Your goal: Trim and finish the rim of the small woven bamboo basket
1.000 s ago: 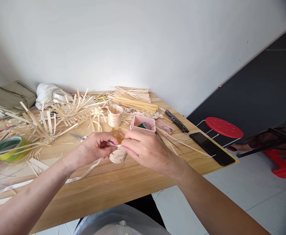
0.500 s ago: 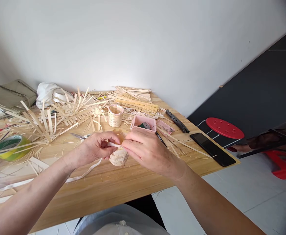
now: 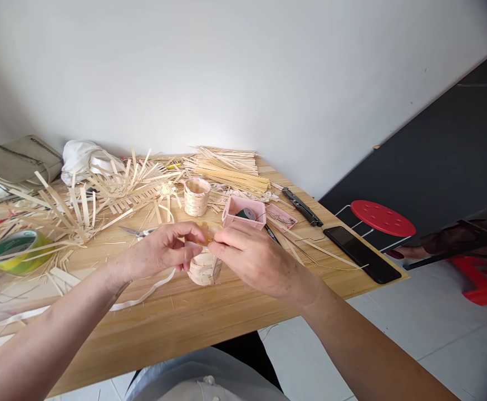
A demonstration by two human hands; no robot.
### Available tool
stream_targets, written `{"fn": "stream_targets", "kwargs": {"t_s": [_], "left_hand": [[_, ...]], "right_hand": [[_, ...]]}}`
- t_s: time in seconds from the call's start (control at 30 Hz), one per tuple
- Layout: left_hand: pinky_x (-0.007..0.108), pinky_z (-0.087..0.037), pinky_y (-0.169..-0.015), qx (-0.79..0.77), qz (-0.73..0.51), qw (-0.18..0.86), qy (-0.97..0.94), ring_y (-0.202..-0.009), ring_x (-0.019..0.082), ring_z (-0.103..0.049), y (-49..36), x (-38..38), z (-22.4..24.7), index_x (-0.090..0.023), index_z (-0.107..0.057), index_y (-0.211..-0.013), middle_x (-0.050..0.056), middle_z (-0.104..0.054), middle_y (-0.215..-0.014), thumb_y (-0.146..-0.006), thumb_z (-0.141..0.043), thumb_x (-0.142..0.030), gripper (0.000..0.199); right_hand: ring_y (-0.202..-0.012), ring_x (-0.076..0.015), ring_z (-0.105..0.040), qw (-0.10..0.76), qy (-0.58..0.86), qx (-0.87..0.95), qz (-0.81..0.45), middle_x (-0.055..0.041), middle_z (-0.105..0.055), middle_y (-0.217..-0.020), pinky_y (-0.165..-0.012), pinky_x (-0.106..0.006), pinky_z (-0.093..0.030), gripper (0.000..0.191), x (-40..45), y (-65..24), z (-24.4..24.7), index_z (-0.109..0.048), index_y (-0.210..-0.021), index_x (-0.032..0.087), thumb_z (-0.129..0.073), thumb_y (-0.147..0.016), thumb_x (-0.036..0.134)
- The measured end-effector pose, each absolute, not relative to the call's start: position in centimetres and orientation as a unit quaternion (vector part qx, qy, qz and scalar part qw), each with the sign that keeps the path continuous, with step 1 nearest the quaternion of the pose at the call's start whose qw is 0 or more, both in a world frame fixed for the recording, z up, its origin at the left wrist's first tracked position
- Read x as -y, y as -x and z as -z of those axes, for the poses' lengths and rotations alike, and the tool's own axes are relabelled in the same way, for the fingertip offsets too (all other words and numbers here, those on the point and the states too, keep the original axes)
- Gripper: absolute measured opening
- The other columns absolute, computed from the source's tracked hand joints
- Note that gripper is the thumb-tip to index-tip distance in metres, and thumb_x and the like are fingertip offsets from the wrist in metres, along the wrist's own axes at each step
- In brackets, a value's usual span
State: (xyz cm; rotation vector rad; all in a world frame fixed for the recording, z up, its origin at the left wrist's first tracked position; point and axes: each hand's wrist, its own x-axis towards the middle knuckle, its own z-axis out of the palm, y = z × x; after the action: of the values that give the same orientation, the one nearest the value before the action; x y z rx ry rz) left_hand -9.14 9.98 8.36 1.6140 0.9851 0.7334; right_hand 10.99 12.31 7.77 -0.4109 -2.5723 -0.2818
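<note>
Between my hands on the table stands a small woven basket (image 3: 203, 268) of pale strips, its rim partly hidden by my fingers. My left hand (image 3: 163, 252) is bent around the near left of the rim, index finger and thumb pinching a white strip (image 3: 160, 284) against it. The strip's tail trails down over the table to the left. On the other side my right hand (image 3: 255, 259) is closed, its fingertips pinching the rim's right side. A thin dark thread hangs down the basket's front. What exactly lies under the right fingertips is hidden.
Behind stands a second woven basket (image 3: 196, 197), with a pink box (image 3: 245, 211) holding a thread spool to its right. Scissors (image 3: 137, 231) lie by my left hand. Loose strips (image 3: 80, 211), a tape roll (image 3: 18, 252), a utility knife (image 3: 301, 206) and a phone (image 3: 362, 255) surround the work.
My left thumb and fingers have shifted slightly at the rim, and less of the white strip shows between the hands. The basket has moved slightly right.
</note>
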Motion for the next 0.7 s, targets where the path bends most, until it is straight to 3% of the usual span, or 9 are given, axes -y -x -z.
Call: {"fn": "stream_targets", "kwargs": {"t_s": [0.23, 0.7], "left_hand": [[0.015, -0.040, -0.043, -0.418, -0.330, 0.524, -0.665, -0.046, 0.005, -0.049, 9.21, -10.07, -7.67, -0.014, -0.056, -0.080, -0.005, -0.049, -0.059, -0.080, -0.057, -0.035, 0.021], [0.015, -0.040, -0.042, -0.434, -0.355, 0.518, -0.646, -0.044, 0.005, -0.047, 9.09, -10.06, -7.50, -0.014, -0.065, -0.076, -0.004, -0.052, -0.055, -0.073, -0.063, -0.030, 0.016]], "right_hand": [[-0.065, -0.0138, -0.039, 0.263, 0.144, 0.947, 0.115, -0.0028, -0.052, -0.069, -0.061, -0.028, -0.033, 0.028, -12.17, -11.00, -7.75, -0.063, -0.073, 0.011, -0.040, -0.087, 0.003], [-0.064, -0.0133, -0.040, 0.279, 0.127, 0.942, 0.137, -0.0016, -0.050, -0.066, -0.059, -0.027, -0.033, 0.029, -12.28, -11.01, -7.55, -0.061, -0.074, 0.012, -0.038, -0.089, 0.003]]}}
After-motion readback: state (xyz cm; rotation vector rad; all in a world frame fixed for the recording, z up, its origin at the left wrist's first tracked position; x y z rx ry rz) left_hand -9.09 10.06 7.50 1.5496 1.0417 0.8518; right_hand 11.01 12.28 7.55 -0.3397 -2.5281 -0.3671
